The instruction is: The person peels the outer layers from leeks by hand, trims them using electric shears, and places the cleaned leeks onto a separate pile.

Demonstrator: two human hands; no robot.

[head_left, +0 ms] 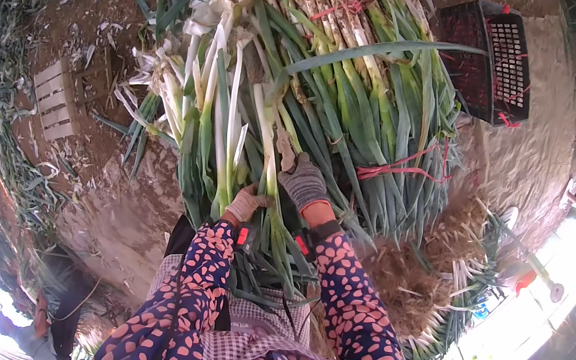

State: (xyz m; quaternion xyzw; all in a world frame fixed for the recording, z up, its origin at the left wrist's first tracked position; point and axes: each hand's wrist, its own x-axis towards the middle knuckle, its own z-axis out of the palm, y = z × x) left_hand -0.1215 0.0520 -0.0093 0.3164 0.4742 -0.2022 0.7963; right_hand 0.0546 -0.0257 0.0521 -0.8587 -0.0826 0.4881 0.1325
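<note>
My left hand, in a pale glove, is closed around the lower green part of a long green onion, whose white end points away from me. My right hand, in a grey knit glove, is closed beside that stalk, its fingertips at a brown withered leaf. To the left, several green onions with peeled white stems lie together over the pile. On the right is a large bundle of unpeeled green onions, roots at the far end, with a red tie around its leaves.
A black plastic crate stands at the far right, and a slatted light-coloured piece lies at left. More green onions lie in a row at lower right beside brown debris. Another person's arm shows at lower left.
</note>
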